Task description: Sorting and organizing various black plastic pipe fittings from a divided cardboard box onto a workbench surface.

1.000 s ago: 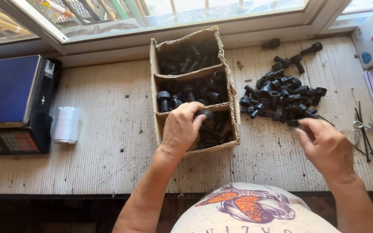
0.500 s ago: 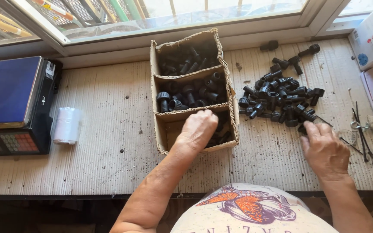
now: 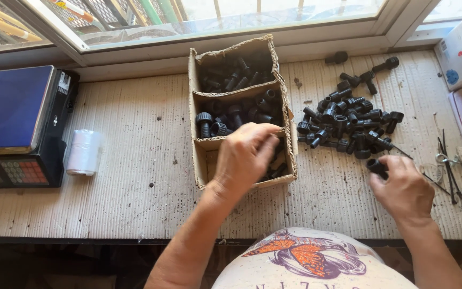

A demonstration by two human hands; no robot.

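Left hand (image 3: 244, 155) curled over the near section of the cardboard box (image 3: 236, 96), grip unclear | right hand (image 3: 402, 187) pinches one black fitting (image 3: 376, 167) at 6 o'clock of the pile (image 3: 348, 120) on the table (image 3: 135, 160) | keep sections unmixed, one fitting per grab.

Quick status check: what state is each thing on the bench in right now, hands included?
cardboard box: open-topped, three compartments, all holding black fittings.
left hand: over the nearest compartment, fingers curled; grip hidden.
right hand: on the bench, pinching a black fitting.
pile of black fittings: loose, scattered right of the box.
weighing scale: platform bare.
white roll: lying beside the scale.
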